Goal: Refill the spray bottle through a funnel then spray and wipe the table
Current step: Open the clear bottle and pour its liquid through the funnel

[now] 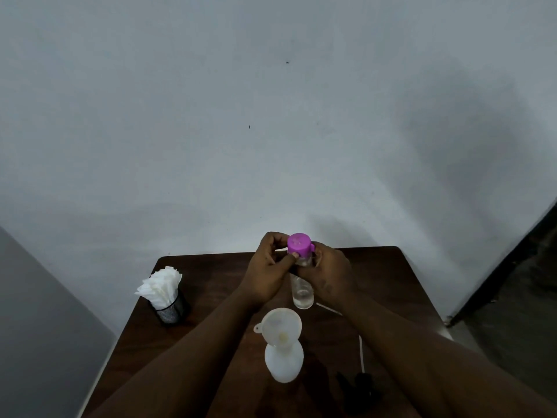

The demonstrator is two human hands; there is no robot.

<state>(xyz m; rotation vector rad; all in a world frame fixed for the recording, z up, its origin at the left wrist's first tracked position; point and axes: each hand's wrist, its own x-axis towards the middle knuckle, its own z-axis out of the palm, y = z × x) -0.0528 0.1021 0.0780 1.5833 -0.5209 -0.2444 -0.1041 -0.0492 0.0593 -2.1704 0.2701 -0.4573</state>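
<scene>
Table (211,285) of dark wood stands against a pale wall (271,116).

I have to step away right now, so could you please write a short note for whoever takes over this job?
Left hand pinches the purple cap, which is on the clear bottle; right hand grips that bottle.
The funnel sits in the white spray bottle on the table; the black spray head lies beside it, off.
Done: head off, funnel in. Left: uncap, pour, refit the head, spray, wipe with the napkins.
</scene>
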